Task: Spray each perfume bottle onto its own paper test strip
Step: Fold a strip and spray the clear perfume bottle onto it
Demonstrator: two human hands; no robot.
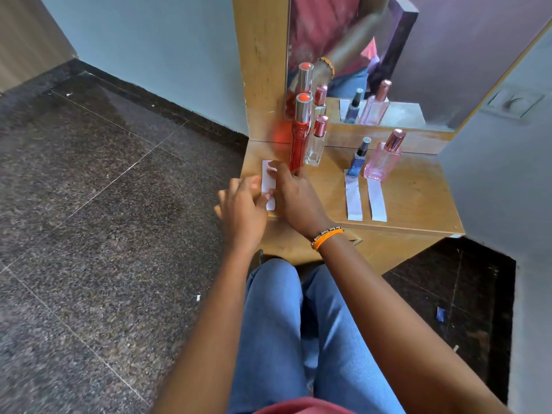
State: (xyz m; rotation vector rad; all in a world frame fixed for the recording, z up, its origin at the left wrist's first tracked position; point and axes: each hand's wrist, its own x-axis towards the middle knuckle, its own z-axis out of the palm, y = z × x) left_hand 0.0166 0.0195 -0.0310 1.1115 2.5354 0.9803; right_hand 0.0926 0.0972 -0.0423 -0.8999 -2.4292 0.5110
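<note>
Both hands are down at the near left corner of the wooden table [412, 198], working a white paper strip [268, 182]. The left hand [243, 209] sits at the strip's left edge, fingers curled loosely toward it; whether they actually pinch the paper, I cannot tell. The right hand [294, 194] lies across the strip, fingers bent down onto it, covering its middle, with one fingertip up near the far end.

Right behind that hand stands the tall red bottle [300, 135], silver cap on, and just beside it to the right the small clear bottle [316, 141] with its pink cap. Over on the right, well apart, the blue bottle [359, 158] and the pink bottle [383, 158] each stand at the far end of its own strip, the blue bottle's strip [354, 198] and the pink bottle's strip [377, 201] lying side by side.

Here's the danger: that red bottle is tall and narrow, and the right hand's knuckles are nearly against its base. Lift carelessly and it could topple, taking the clear bottle with it. And only one strip shows on this side for two bottles; a second may be hidden under the hand. Spray both onto one and the scents mix.
</note>
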